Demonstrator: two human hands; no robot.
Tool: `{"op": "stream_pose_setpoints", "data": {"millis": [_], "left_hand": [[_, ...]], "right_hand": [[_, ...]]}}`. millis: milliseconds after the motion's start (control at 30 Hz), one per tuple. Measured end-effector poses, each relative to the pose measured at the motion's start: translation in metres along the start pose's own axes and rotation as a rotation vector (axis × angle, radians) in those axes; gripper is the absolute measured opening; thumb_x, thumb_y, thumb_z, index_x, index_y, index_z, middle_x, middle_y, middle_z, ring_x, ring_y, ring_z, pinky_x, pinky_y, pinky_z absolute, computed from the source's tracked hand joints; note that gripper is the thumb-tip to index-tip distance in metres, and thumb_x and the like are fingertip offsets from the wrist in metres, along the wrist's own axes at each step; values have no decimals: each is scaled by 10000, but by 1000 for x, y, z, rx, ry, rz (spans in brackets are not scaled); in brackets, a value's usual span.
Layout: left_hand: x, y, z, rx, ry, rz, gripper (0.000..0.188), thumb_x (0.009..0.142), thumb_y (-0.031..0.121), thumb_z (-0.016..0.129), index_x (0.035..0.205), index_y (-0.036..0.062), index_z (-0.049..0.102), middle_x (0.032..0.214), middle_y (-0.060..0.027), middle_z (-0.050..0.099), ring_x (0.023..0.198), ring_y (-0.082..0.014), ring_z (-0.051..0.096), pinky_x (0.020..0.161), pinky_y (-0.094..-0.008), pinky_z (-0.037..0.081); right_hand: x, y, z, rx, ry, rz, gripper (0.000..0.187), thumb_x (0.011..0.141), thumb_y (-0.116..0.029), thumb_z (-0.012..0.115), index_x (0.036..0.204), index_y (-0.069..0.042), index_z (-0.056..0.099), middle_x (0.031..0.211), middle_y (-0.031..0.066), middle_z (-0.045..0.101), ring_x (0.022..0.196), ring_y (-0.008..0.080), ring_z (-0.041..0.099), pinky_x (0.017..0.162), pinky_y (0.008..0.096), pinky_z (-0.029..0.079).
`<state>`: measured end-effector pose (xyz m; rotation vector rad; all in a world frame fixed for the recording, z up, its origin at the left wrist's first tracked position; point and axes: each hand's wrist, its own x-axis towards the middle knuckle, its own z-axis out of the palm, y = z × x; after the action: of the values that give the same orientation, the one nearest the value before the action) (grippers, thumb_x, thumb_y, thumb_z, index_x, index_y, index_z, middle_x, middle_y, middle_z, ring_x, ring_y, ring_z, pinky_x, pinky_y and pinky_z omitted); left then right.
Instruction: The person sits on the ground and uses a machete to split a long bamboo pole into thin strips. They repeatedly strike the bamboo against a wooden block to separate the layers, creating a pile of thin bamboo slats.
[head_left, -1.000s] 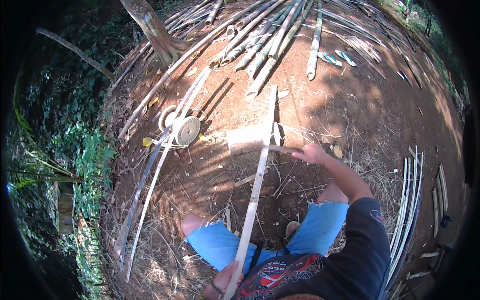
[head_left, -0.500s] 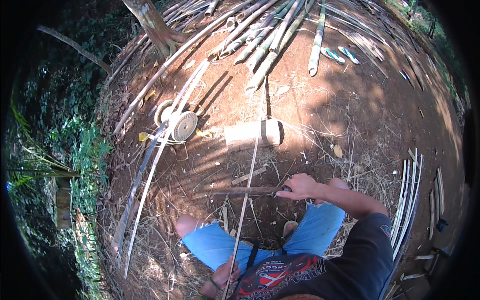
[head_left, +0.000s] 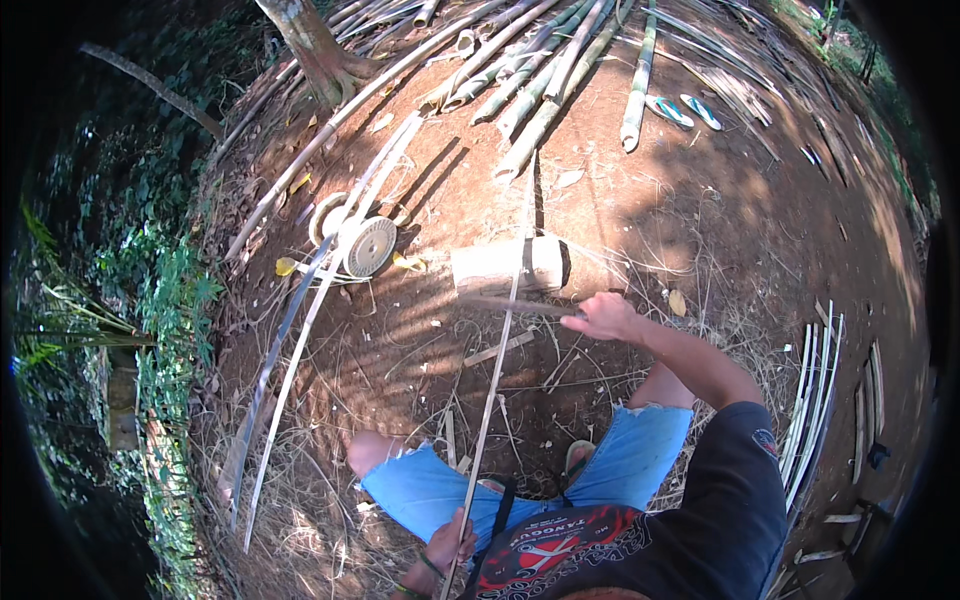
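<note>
Left hand: person's left hand (head_left: 450, 545) low by the lap, fingers closed around the near end of a long, thin, pale bamboo strip (head_left: 490, 400).
Right hand: person's right hand (head_left: 608, 318) out ahead of the right knee, fingers curled tight on the handle of a long, dark, flat-bladed knife (head_left: 520, 304); handle mostly hidden by the fist.
Strip: runs from the left hand away between the knees, over the log, far end near the cut poles.
Blade: points left, crosses the strip just on the near side of the log; whether the edge bites, cannot tell.
Log: short, pale, split-looking wooden block (head_left: 540, 262) lying on brown soil.
Left ground: two round, beige, ribbed discs (head_left: 369, 247), with long, pale, narrow slats (head_left: 310, 315) lying across them.
Far ground: heap of green-brown, hollow bamboo poles (head_left: 530, 135), ends toward the person; white-and-teal flip-flops (head_left: 668, 111) to its right.
Right ground: bundle of slim, whitish strips (head_left: 812, 400), beyond the right elbow.
</note>
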<state>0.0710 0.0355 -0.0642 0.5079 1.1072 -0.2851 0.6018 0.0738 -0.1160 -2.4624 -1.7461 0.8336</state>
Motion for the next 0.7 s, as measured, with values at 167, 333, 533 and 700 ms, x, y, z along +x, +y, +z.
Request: {"op": "stream_pose_setpoints", "data": {"millis": [167,333,533,700], "left_hand": [[1,0,-8,-30,-7,7,552,1059,570,315,738,131,410,501,6,348,389,-114,331,358,-262,265],[5,-1,-4,50,-18,37,557,1057,574,318,736,129,411,501,4,340,385,-115,327,352,-258,265],[13,-14,-16,-63,-70,48,565,1054,584,310,729,133,408,499,6,345,370,-114,308,337,-257,259],[-4,-21,-18,18,-1,-6,569,1052,592,306,725,136,404,500,9,343,374,-110,305,338,-255,247]], "right_hand": [[-25,-14,13,-189,-145,-586,697,910,-706,475,766,-59,691,607,194,626,647,416,662,617,498,550],[38,77,-29,26,89,408,754,909,-716,465,1064,-26,726,1009,228,721,967,350,703,875,427,542],[18,13,6,-107,-39,-151,691,931,-688,459,919,-53,733,872,227,711,883,387,702,817,475,549],[49,78,10,-118,98,5,654,911,-665,523,904,-46,732,833,217,709,809,367,715,770,472,560]]}}
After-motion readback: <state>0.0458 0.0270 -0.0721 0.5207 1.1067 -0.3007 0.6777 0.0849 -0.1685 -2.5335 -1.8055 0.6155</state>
